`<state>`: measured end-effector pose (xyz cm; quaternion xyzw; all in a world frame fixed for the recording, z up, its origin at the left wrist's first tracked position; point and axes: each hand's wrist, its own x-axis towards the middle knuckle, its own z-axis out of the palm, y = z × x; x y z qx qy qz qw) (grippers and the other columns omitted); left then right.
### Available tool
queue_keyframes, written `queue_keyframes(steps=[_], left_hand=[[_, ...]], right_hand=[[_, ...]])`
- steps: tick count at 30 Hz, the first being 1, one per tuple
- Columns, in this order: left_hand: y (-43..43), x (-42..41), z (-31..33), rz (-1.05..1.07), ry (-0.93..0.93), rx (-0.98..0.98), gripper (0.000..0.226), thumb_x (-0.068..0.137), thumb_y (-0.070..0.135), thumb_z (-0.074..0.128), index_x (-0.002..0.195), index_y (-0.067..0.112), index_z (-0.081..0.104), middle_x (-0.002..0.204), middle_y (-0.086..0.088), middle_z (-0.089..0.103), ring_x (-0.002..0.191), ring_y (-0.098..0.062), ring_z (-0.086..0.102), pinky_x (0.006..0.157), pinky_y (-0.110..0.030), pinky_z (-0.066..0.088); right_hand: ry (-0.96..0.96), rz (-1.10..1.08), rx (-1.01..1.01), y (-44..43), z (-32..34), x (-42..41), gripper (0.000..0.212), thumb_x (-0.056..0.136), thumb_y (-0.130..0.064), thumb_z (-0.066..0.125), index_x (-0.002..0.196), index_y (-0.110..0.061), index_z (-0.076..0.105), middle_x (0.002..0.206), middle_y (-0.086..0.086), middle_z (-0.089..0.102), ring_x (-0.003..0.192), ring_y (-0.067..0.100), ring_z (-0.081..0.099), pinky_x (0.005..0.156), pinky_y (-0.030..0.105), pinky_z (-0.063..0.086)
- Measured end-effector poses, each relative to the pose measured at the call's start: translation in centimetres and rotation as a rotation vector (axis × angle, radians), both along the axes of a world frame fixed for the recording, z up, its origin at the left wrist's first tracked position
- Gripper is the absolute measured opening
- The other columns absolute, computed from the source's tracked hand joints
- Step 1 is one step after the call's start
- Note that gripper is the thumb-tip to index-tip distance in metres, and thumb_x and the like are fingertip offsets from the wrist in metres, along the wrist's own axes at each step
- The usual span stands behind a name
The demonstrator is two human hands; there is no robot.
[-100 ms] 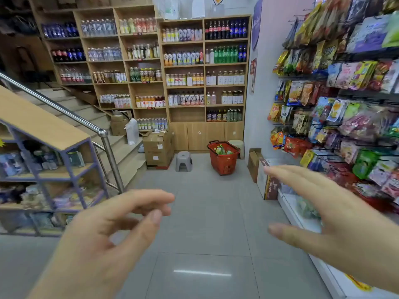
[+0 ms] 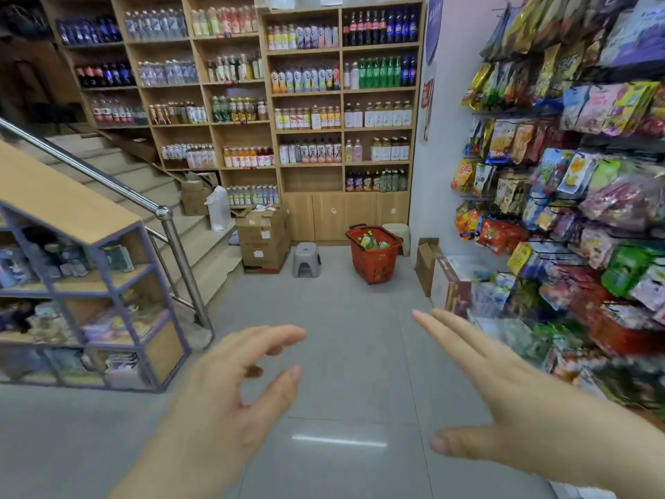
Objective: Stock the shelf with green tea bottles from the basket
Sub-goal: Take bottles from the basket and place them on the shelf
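Two bare hands up in front of the camera, both empty. Left hand (image 2: 219,401) is low-centre w/ fingers loosely curled, thumb and index apart, nothing pinched between them. Right hand (image 2: 511,401) is stretched flat, fingers straight and together pointing up-left, thumb sticking out to the side, holding nothing either.

The red basket (image 2: 374,262) sits on the gray tile floor (image 2: 342,354) way down the aisle, well apart from both hands, right in front of the low cabinet doors of the big wooden shelf (image 2: 342,91). Green tea bottles (image 2: 370,242) are inside it, tops poking above the rim, can't count them from here. Just left of the basket is a small gray stool (image 2: 306,259), and left of that a stack of cardboard boxes (image 2: 264,239). Another pale stool is tucked behind the basket on its right side.

Shelf is mostly packed w/ drink bottles, but one cubby (image 2: 311,179) in the bottom row, above the cabinet doors, is bare. The cubby beside it on the right has some dark and greenish bottles.

Right wall is a rack of snack bags (image 2: 575,156), blurry near the hand. Left side has stairs w/ a metal railing (image 2: 108,185) and a low display stand (image 2: 90,282).
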<state>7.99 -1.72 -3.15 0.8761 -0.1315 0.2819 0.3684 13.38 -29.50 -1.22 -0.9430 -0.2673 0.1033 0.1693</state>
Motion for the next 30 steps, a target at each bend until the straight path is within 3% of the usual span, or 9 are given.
queue_keyframes(steps=[3,5,9,12,14,16,19,23,30], left_hand=[[-0.2,9.1,-5.2,0.145,0.232,0.254,0.09,0.061,0.082,0.04,0.14,0.04,0.028,0.143,0.027,0.027,0.133,-0.004,0.025,0.106,-0.01,0.015],[0.5,13.9,-8.2,0.223,0.394,0.261,0.109,0.054,0.087,0.037,0.146,0.033,0.018,0.152,0.014,0.017,0.141,-0.011,0.012,0.112,-0.022,0.011],[2.1,21.9,-11.1,0.266,0.349,-0.205,0.055,0.071,0.047,0.071,0.12,0.03,0.053,0.121,0.006,0.056,0.112,-0.01,0.05,0.094,-0.024,0.04],[4.3,28.9,-11.6,0.26,0.435,-0.753,0.011,0.084,0.019,0.067,0.093,0.025,0.063,0.085,0.0,0.065,0.078,-0.018,0.06,0.065,-0.021,0.05],[6.2,33.4,-12.0,0.217,0.519,-1.03,0.014,0.092,0.01,0.054,0.087,0.016,0.065,0.067,-0.002,0.061,0.061,-0.015,0.055,0.055,-0.019,0.045],[8.4,38.0,-12.5,0.183,0.554,-1.113,0.018,0.093,0.007,0.05,0.084,0.012,0.065,0.059,0.0,0.058,0.051,-0.01,0.049,0.048,-0.015,0.04],[12.0,46.2,-13.2,0.181,0.544,-1.012,0.021,0.09,0.0,0.052,0.082,0.011,0.067,0.056,0.0,0.057,0.048,-0.009,0.047,0.045,-0.014,0.038],[15.4,57.6,-13.0,0.206,0.467,-0.618,0.025,0.086,-0.005,0.059,0.083,0.018,0.069,0.065,0.006,0.062,0.057,-0.002,0.053,0.054,-0.009,0.041],[17.4,77.8,-14.7,0.088,0.413,-0.062,0.034,0.077,-0.002,0.068,0.073,0.031,0.062,0.074,0.011,0.062,0.07,0.004,0.055,0.058,-0.007,0.04]], right_hand=[[0.041,-0.033,0.059,0.7,-4.7,8.3,0.099,0.079,-0.063,0.059,0.14,-0.055,-0.018,0.153,-0.029,-0.015,0.142,-0.005,-0.001,0.107,0.014,0.012],[-0.028,-0.125,0.213,1.3,-7.4,13.7,0.091,0.081,-0.056,0.062,0.148,-0.045,0.003,0.155,-0.018,0.01,0.143,0.003,0.013,0.11,0.016,0.016],[0.071,-0.376,0.697,4.0,-11.7,23.5,0.057,0.082,-0.03,0.071,0.133,-0.025,0.046,0.129,-0.004,0.052,0.116,0.011,0.052,0.093,0.025,0.041],[0.354,-0.561,1.025,6.3,-13.5,31.2,0.015,0.09,-0.014,0.061,0.104,-0.02,0.06,0.106,0.009,0.064,0.087,0.018,0.063,0.075,0.029,0.049],[0.541,-0.62,1.087,7.5,-14.5,36.3,0.008,0.093,-0.012,0.056,0.094,-0.015,0.063,0.091,0.01,0.067,0.075,0.02,0.064,0.068,0.028,0.049],[0.585,-0.637,1.059,8.6,-15.9,41.6,0.012,0.093,-0.012,0.054,0.091,-0.011,0.065,0.082,0.009,0.069,0.067,0.018,0.062,0.064,0.025,0.046],[0.466,-0.712,0.969,10.6,-17.7,49.1,0.015,0.093,-0.008,0.053,0.084,-0.01,0.066,0.079,0.009,0.068,0.063,0.016,0.059,0.058,0.02,0.044],[0.214,-0.671,0.7,12.5,-19.1,59.3,0.014,0.087,-0.008,0.063,0.083,-0.021,0.064,0.08,0.002,0.063,0.072,0.016,0.056,0.065,0.022,0.043],[0.059,-0.645,0.396,13.8,-20.8,73.3,0.046,0.083,-0.027,0.068,0.125,-0.03,0.05,0.11,-0.006,0.05,0.104,0.011,0.051,0.087,0.027,0.041]])
